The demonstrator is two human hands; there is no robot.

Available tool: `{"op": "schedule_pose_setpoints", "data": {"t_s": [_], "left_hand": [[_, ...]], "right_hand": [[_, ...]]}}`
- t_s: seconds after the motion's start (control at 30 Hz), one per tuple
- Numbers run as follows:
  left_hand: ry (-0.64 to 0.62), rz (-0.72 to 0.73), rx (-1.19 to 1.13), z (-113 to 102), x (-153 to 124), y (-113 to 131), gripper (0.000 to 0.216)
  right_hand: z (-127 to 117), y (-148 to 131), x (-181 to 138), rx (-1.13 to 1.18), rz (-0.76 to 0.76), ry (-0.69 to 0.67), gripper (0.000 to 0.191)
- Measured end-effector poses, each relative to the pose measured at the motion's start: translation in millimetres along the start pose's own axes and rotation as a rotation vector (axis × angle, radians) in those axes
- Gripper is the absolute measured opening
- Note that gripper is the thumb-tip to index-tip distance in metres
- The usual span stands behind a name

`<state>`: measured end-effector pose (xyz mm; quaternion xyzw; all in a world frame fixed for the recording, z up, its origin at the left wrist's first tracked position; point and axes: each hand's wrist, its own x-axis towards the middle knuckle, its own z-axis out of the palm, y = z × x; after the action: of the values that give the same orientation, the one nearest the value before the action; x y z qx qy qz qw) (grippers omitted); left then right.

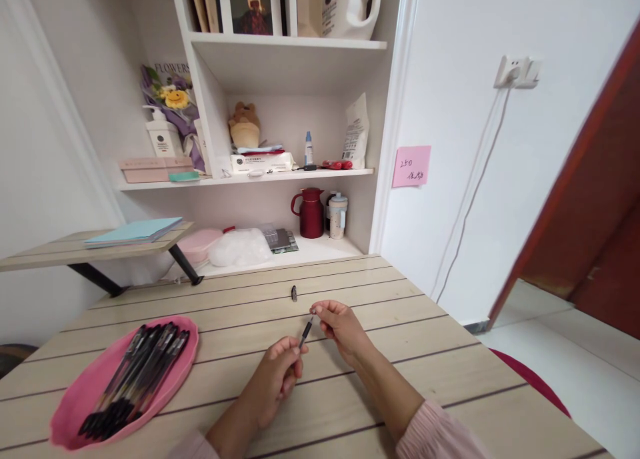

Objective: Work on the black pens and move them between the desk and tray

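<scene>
A black pen (305, 332) slants between my two hands above the middle of the table. Its barrel is wrapped in the closed fingers of my left hand (277, 372), which hide the lower part. At the pen's upper end, the thumb and fingers of my right hand (339, 325) pinch the tip; whether a small part is between them is too small to tell. Beyond my hands a dark pen cap (294, 293) lies on the table. To the left, a pink tray (186, 372) holds several capped pens (140, 372).
The striped wooden table (425, 352) meets white shelves at its back. A raised stand (30, 252) with a blue notebook (135, 231) is at the left. A red jug (312, 212), a tumbler (338, 215) and a plastic bag (241, 247) sit on the lowest shelf.
</scene>
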<state>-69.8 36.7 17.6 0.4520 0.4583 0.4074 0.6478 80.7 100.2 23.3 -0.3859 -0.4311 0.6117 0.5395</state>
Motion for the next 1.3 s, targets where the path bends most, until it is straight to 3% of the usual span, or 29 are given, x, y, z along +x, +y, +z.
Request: {"op": "schedule_pose_setpoints", "data": {"t_s": [0.7, 1.13, 1.3], "left_hand": [[0.012, 0.013, -0.005, 1, 0, -1, 0.023], [0.220, 0.205, 0.125, 8, 6, -9, 0.013], [0.147, 0.203, 0.064, 6, 4, -9, 0.018]], "right_hand": [[2, 2, -4, -0.077, 0.016, -0.046, 0.031], [6, 3, -6, -0.134, -0.004, 0.008, 0.030], [5, -4, -10, -0.116, -0.021, -0.067, 0.029]]}}
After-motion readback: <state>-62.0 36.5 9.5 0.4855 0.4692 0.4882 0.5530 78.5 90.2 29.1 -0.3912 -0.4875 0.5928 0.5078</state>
